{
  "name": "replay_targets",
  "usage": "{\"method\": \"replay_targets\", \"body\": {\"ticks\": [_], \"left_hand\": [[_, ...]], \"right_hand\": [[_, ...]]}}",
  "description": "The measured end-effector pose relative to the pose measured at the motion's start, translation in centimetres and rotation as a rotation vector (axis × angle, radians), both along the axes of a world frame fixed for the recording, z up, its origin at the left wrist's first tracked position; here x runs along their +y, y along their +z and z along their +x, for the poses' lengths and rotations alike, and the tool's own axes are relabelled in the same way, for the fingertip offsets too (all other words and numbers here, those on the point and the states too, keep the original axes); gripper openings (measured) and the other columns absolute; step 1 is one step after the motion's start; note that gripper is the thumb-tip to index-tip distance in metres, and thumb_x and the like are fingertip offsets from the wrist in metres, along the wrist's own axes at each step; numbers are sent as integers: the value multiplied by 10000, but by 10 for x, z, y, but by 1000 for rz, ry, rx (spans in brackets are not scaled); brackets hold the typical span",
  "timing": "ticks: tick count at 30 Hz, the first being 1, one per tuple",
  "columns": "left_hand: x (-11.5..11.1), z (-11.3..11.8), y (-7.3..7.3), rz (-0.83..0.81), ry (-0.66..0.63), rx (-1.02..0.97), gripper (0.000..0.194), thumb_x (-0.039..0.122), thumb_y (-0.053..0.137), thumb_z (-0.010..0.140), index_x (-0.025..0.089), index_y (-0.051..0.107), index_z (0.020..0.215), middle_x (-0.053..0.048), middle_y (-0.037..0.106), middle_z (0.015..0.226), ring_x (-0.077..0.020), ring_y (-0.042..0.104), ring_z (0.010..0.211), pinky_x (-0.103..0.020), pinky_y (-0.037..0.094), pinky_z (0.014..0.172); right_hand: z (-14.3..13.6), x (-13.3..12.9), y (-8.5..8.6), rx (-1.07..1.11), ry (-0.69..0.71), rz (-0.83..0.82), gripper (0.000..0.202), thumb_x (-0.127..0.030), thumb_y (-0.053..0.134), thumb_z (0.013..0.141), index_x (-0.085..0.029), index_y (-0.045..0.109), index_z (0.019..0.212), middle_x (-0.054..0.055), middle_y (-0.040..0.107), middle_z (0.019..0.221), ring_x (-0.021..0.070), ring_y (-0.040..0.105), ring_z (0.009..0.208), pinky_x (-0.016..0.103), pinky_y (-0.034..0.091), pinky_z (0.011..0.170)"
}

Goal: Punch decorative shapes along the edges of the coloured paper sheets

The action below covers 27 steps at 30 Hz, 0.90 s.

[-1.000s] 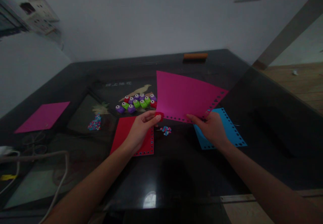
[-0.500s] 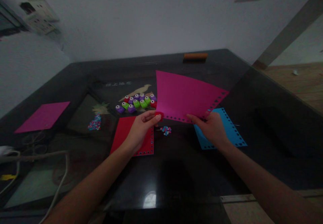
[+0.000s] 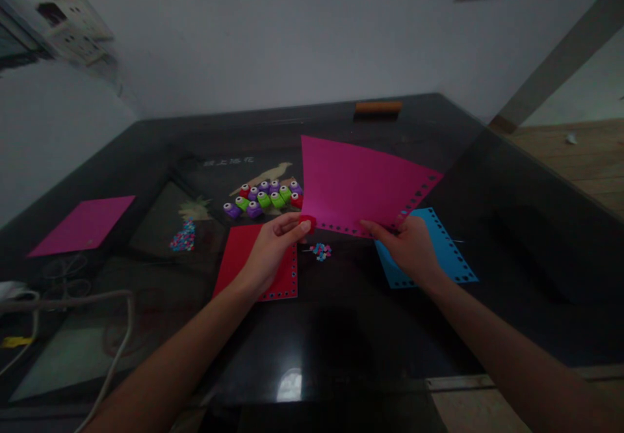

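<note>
My left hand is closed on a small red craft punch, set at the lower left corner of a magenta sheet of paper. The thumb presses on the punch, and most of its body is hidden by the fingers. My right hand pinches the sheet's lower edge, holding it up above the table. Punched holes run along that edge and up the right side. Below the sheet lies a little heap of punched paper bits. A red sheet is under my left hand, a blue sheet under my right, both with punched edges.
Several purple, green and red craft punches stand behind my left hand. Farther left are a larger pile of paper bits and another magenta sheet. A pale cable crosses the near left. A brown roll lies at the table's back edge.
</note>
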State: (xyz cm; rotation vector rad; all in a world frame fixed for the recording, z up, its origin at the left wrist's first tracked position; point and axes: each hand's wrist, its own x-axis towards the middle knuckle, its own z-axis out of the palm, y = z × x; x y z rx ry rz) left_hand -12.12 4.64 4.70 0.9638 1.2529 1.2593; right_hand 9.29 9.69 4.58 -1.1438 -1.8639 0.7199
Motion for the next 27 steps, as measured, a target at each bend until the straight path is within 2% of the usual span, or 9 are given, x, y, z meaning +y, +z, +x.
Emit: {"method": "replay_targets", "body": {"ticks": [19, 27], "left_hand": [[0, -1, -4, 25, -1, -28, 203, 305, 699, 742, 193, 698, 911, -44, 701, 961, -170, 612, 868, -279, 447, 756], [-2, 1, -2, 25, 14, -41, 207, 292, 701, 738, 183, 699, 914, -43, 712, 948, -177, 625, 882, -304, 447, 833]], "right_hand": [[0, 0, 0, -8, 13, 3, 145, -327, 619, 793, -212, 706, 786, 33, 741, 804, 237, 678, 749, 353, 522, 665], [1, 0, -1, -11, 11, 17, 129, -315, 623, 792, -215, 704, 789, 29, 740, 807, 232, 677, 757, 352, 515, 670]]}}
